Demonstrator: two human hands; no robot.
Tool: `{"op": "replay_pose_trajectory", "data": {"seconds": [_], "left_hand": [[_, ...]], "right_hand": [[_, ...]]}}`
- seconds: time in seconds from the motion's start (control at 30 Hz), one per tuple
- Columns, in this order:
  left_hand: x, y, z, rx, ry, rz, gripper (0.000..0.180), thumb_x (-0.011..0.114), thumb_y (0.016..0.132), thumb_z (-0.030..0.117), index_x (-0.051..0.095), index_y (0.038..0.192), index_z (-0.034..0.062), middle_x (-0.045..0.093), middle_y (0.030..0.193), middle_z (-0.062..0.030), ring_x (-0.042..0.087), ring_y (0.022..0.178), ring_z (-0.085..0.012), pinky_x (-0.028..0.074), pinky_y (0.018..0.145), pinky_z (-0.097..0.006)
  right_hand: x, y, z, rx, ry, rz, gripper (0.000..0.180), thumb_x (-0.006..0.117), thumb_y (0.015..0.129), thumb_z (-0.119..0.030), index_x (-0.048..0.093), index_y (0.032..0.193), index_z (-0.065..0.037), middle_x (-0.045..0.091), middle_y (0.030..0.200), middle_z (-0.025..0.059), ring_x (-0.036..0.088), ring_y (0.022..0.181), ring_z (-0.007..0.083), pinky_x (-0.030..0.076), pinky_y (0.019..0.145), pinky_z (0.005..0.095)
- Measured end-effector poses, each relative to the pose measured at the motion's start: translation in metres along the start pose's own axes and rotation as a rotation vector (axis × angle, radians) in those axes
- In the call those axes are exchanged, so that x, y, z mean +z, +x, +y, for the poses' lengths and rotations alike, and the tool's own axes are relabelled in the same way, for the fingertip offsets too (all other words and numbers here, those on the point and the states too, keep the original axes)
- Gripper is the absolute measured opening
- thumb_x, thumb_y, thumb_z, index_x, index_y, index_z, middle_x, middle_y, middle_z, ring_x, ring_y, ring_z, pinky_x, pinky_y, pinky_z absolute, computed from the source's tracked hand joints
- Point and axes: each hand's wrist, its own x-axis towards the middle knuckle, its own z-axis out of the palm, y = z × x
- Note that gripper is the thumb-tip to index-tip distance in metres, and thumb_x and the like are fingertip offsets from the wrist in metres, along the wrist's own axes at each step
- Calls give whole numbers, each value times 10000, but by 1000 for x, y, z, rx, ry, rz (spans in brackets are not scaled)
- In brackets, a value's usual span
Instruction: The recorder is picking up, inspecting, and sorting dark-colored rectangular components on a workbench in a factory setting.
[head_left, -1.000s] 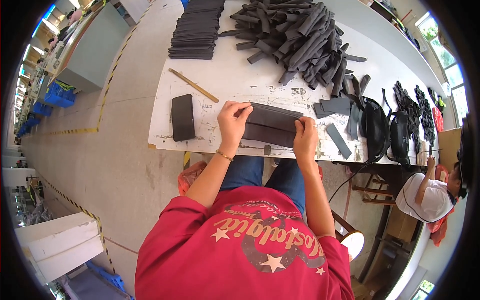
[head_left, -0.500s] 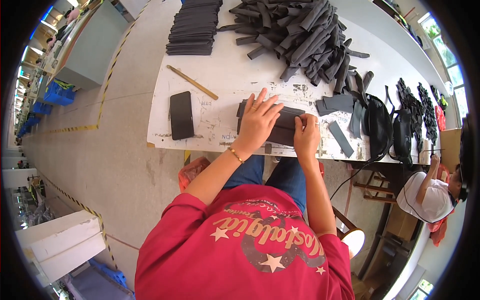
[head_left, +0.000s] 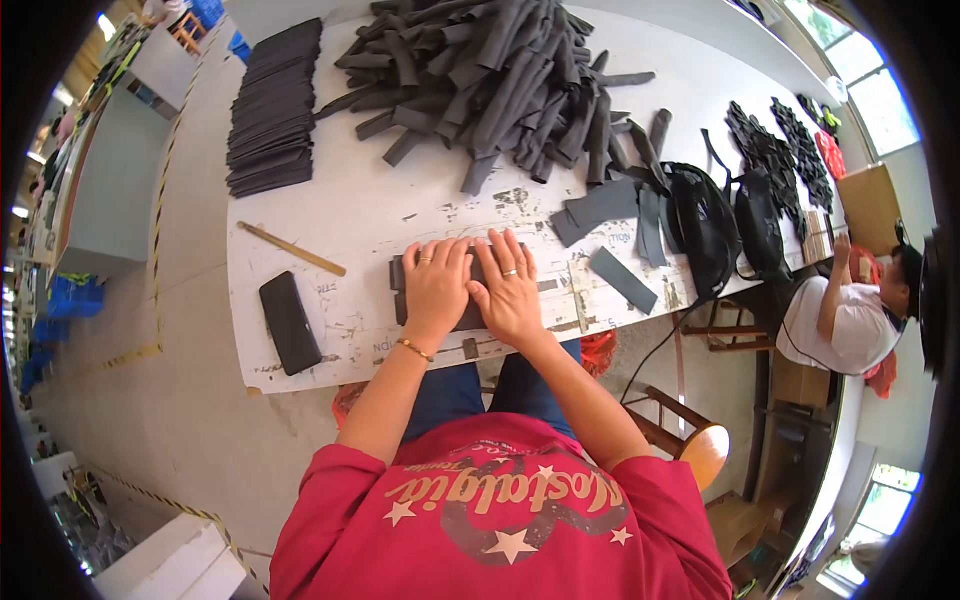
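Both palms press down side by side on a dark grey fabric piece (head_left: 470, 318) near the table's front edge. My left hand (head_left: 440, 290) lies flat over its left part, fingers stretched away from me. Beside it my right hand (head_left: 508, 292) is spread over the right part, its thumb touching or nearly touching the left hand. Most of the fabric is hidden beneath them; its left edge shows uneven, layered ends. To the left lie a black phone (head_left: 290, 322) and a thin yellowish stick (head_left: 291, 249).
A neat stack of dark strips (head_left: 272, 120) stands at the table's far left, beside a loose heap of strips (head_left: 490, 80). Flat grey pieces (head_left: 623, 280) and black bags (head_left: 703, 230) are on the right. A co-worker (head_left: 845, 315) sits beyond; a wooden stool (head_left: 700, 455) stands below.
My right hand has moved from pinching the fabric's right edge to lying flat beside my left hand. My left hand's fingers are closer together. The whole view has shifted.
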Motion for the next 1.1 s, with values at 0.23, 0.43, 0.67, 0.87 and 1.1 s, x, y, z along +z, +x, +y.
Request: {"op": "replay_pose_trajectory", "data": {"seconds": [0.23,0.43,0.67,0.87,1.1], "left_hand": [[-1,-7,-7,-2,21,-68,264,570,940,193,596,1189,111,624,1120,-36,557,1078,-214,336,1025,-476],[-26,1,9,-17,0,-156,365,590,933,202,568,1272,71,582,1236,-101,446,1288,-327,243,1126,-562],[-63,33,41,1,-237,11,238,648,894,106,649,1109,3,608,1210,-118,526,1237,-318,445,1012,-394],[-50,63,80,-568,-1347,-211,292,553,1000,239,660,1013,-33,686,1000,-108,668,808,-154,539,753,-275],[4,90,131,-850,-1838,-509,446,590,976,336,594,1203,-48,674,1085,-170,676,961,-230,580,826,-358]], "right_hand": [[-47,25,28,136,307,249,407,636,884,-152,554,1267,-42,536,1314,180,460,1254,362,345,1063,459],[-124,50,199,509,-239,602,279,592,822,-14,614,1096,-64,595,1040,166,565,988,361,461,835,454],[-128,40,271,362,-494,427,233,611,849,-49,633,1075,-104,604,1000,120,584,952,319,464,810,441],[-171,28,158,98,77,487,182,673,843,9,710,1012,-48,655,936,118,653,805,277,521,695,340],[-185,-15,81,-154,220,260,263,648,804,97,693,1035,-20,661,870,128,659,764,269,532,657,318]]}}
